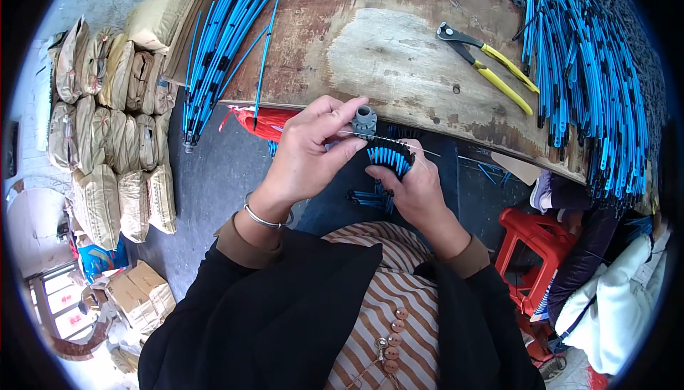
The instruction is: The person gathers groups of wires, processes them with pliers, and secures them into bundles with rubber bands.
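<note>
we have the grey hub [365,120] just off the near edge of the table [299,55], with our left hand [313,137] grasping it between thumb and forefinger. our right hand [417,185] is clenched round a fan of blue rods [388,157], black ends lined along a thin wire [427,151] that passes the hub. we judge the step in hand to be joining those wired ends to the hub's toothed rim; the next move seems to call for a steady hub and taut wire. yellow-handled pliers [502,89] lie right of the table's middle. a bundle [224,48] overhangs its near left corner, a bigger heap [584,69] its right edge.
</note>
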The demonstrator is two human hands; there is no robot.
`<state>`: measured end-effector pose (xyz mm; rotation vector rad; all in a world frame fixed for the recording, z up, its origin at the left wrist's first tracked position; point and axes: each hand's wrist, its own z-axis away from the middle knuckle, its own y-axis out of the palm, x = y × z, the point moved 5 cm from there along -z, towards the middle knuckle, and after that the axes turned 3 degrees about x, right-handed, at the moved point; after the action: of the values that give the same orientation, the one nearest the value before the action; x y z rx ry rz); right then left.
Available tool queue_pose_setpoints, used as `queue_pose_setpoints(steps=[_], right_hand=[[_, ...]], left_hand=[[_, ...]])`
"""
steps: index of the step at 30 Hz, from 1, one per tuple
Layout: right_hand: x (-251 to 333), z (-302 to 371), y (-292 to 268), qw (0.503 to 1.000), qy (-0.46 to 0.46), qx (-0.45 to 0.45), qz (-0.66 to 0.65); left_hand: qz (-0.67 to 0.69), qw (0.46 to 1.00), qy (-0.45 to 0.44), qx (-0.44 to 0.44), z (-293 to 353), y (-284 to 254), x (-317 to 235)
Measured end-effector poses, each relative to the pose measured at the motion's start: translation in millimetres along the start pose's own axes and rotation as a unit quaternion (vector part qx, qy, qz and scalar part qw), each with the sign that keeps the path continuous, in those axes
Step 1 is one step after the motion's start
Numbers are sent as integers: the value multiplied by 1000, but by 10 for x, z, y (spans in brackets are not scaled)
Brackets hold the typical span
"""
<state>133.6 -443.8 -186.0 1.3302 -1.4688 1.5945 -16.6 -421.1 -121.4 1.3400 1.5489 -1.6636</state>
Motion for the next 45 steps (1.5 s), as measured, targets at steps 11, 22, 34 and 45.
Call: queue_pose_setpoints(steps=[11,22,34,45], right_hand=[[-23,47,-10,999,34,8,31],[62,116,-11,998,-14,-23,50],[66,201,43,998,-39,-25,42],[55,203,59,999,-26,-16,45]], left_hand=[[-133,989,58,-35,80,54,-186],[-107,993,20,-45,127,85,-209],[-100,993,27,-47,178,59,-247],[-163,982,68,-64,208,110,-297]])
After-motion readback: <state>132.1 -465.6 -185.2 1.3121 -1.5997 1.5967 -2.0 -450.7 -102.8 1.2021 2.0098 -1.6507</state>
